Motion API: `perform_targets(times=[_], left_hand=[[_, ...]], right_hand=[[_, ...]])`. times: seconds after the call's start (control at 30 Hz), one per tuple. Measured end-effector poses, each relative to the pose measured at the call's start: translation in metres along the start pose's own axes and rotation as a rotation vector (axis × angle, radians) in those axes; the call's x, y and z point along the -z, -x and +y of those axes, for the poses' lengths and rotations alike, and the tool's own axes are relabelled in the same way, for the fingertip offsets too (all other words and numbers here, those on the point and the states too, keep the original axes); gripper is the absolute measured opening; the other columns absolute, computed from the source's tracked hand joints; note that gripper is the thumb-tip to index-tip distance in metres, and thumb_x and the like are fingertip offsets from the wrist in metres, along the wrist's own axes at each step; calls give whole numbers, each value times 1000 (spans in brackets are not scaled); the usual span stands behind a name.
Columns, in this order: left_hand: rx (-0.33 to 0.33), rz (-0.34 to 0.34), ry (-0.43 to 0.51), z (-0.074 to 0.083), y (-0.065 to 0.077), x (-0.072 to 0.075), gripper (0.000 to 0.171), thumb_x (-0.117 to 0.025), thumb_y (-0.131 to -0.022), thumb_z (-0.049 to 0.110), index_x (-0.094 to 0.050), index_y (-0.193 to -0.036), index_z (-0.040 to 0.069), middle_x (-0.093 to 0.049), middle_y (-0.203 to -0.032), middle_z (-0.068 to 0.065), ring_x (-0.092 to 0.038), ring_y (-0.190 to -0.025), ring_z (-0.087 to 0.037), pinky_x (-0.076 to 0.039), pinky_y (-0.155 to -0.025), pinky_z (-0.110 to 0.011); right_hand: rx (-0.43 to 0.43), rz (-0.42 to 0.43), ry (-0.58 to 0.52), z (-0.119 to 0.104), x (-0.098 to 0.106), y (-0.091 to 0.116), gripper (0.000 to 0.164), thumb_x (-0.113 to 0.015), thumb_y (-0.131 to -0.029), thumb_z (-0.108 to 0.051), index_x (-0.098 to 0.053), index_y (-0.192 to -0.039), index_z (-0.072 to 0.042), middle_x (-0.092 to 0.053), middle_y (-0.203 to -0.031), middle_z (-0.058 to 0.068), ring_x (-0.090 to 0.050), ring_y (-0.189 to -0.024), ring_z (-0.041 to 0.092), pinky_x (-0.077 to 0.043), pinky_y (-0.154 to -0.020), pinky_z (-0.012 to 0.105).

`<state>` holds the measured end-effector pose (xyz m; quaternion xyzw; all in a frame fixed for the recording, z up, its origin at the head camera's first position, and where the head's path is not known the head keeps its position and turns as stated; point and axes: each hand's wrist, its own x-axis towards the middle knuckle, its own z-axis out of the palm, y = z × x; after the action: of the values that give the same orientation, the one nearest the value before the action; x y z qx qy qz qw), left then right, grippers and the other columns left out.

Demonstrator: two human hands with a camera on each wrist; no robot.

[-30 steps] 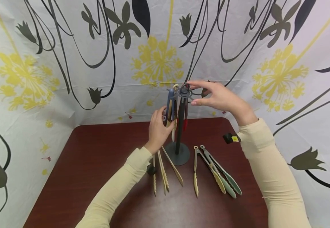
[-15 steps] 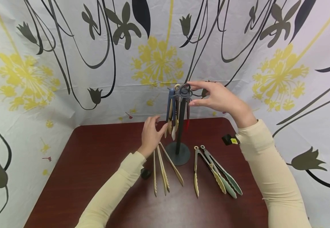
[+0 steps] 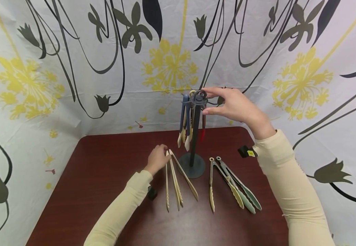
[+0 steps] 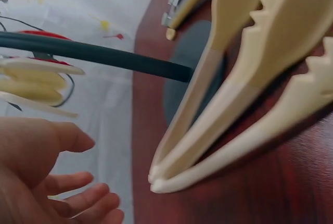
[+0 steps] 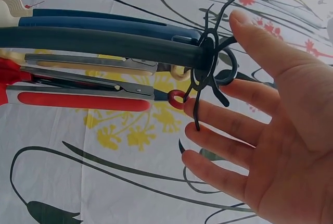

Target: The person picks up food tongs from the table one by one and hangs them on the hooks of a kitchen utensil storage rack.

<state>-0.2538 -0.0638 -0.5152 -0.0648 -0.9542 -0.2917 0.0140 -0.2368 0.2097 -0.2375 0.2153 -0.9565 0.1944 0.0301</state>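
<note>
Beside the top ends of the cream tongs (image 3: 175, 181) on the table is my left hand (image 3: 157, 159). In the left wrist view its fingers (image 4: 78, 179) are spread loosely apart from the tongs (image 4: 208, 114), with nothing between them. My right hand (image 3: 234, 104) holds the hooked top of a dark utensil stand (image 3: 195, 136). The right wrist view shows the thumb and index finger at one hook (image 5: 227, 73), the other fingers lying along the hooks. From the stand hang blue tongs (image 3: 184, 119), cream-tipped tongs and red-handled tongs (image 5: 83, 99).
Right of the stand's round base (image 3: 200, 171) lie yellow-tipped tongs (image 3: 211, 191) and green-tipped tongs (image 3: 248, 191). The reddish-brown table (image 3: 119, 171) ends close behind the stand, where a floral-printed cloth (image 3: 113, 82) hangs. Small dark wrist cameras sit at both cuffs.
My left hand has left the hanging blue tongs and moved down and left to the cream tongs on the table. My right hand stays at the stand's top.
</note>
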Motion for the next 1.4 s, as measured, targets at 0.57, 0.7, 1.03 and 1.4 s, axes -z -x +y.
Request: perform_targets(times=[0.57,0.7,1.03,1.4], left_hand=[[55,-184,-82,-32,12,-27,39,-73,-85,23,-67,-117,1,-70,-105,-13,-67,-97,-29,-54,-79,-45],[76,-215,-76,-36,15,-31,42,-73,-86,25,-66,-121,2,-70,-112,-14,-67,-101,-30,-55,-80,-46],[78,-222,-60,-38,19,-36,41,-74,-85,21,-66,-120,1,-70,-106,-13,-66,-91,-27,-54,-75,-42],[59,-208,-71,-39,22,-38,42,-75,-82,20,-67,-118,1,-66,-108,-16,-63,-88,-26,-53,-73,-41]], right_hand=[[70,85,98,-9,-8,1,80,-71,-84,-56,-33,-153,-40,-64,-136,8,-60,-118,34,-48,-92,50],[76,99,100,-10,-9,1,79,-71,-84,-56,-35,-152,-41,-62,-138,7,-57,-123,30,-46,-96,52],[53,94,88,-12,-10,3,82,-69,-84,-60,-31,-154,-40,-53,-147,9,-48,-132,32,-41,-101,57],[23,29,66,-15,-7,6,80,-62,-87,-64,-26,-155,-42,-43,-157,4,-41,-134,37,-41,-100,58]])
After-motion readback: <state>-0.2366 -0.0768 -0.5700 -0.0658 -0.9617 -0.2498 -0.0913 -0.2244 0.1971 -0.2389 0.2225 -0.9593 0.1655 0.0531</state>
